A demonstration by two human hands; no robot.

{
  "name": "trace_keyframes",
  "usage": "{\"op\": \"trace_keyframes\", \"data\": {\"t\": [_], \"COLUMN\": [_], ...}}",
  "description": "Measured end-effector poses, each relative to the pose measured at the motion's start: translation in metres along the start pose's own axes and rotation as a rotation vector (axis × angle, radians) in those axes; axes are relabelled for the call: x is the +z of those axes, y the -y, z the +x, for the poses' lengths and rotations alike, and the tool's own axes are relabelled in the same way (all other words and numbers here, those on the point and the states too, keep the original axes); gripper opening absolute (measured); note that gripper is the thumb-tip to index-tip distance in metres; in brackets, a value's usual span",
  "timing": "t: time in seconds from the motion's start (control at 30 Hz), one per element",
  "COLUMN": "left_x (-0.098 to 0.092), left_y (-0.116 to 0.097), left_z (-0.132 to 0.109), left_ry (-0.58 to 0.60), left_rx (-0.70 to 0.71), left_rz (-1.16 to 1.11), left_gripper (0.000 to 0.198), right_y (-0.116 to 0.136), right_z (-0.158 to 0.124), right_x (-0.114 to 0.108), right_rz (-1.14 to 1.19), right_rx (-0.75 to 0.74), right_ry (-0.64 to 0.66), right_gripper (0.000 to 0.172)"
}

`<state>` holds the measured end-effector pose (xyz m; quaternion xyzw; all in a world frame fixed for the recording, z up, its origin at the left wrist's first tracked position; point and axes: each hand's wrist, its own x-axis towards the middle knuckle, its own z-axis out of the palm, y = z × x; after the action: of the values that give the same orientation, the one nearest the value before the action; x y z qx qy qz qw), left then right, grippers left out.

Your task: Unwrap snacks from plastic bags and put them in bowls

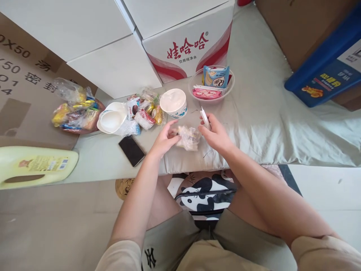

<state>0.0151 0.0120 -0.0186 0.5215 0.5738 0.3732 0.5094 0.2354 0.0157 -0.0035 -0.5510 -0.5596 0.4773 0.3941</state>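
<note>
My left hand [165,140] and my right hand [216,133] both grip a small clear plastic bag of wrapped snacks [188,137] that rests on the grey-green cloth [259,113]. Each hand pinches one side of the bag. My right hand also has a thin white slip [205,117] sticking up between its fingers. Just beyond the bag stands a white paper cup [173,102] with a blue pattern.
A clear bowl [211,86] holds packaged biscuits. Loose wrapped sweets [145,113], stacked white cups [112,118], a black phone [131,150], a bag of snacks [73,110], a yellow jug [34,165] and white cartons [191,41] lie around. A blue box [324,75] sits right.
</note>
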Motion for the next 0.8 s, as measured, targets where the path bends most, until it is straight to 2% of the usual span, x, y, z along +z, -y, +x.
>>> {"op": "trace_keyframes", "data": {"t": [0.1,0.23,0.3,0.43,0.63,0.8], "left_x": [0.008,0.032,0.042,0.050,0.050,0.050], "left_y": [0.010,0.025,0.029,0.032,0.030,0.029], "left_z": [0.003,-0.005,-0.013,-0.021,-0.018,-0.018], "left_ry": [-0.166,-0.139,-0.168,-0.238,-0.268,-0.267], "left_rx": [0.089,0.295,0.344,0.331,0.270,0.299], "left_rz": [0.123,0.321,0.419,0.466,0.502,0.563], "left_gripper": [0.064,0.069,0.072,0.082,0.084,0.079], "right_y": [0.001,0.000,0.000,0.002,0.005,0.004], "right_z": [-0.003,-0.005,-0.008,-0.015,-0.025,-0.030], "right_x": [-0.004,-0.006,-0.007,-0.011,-0.022,-0.025], "right_rz": [-0.065,-0.181,-0.272,-0.366,-0.449,-0.510], "right_rx": [0.002,-0.074,-0.114,-0.211,-0.092,-0.106], "right_ry": [0.096,0.149,0.162,0.205,0.222,0.286], "right_gripper": [0.037,0.042,0.042,0.039,0.033,0.036]}}
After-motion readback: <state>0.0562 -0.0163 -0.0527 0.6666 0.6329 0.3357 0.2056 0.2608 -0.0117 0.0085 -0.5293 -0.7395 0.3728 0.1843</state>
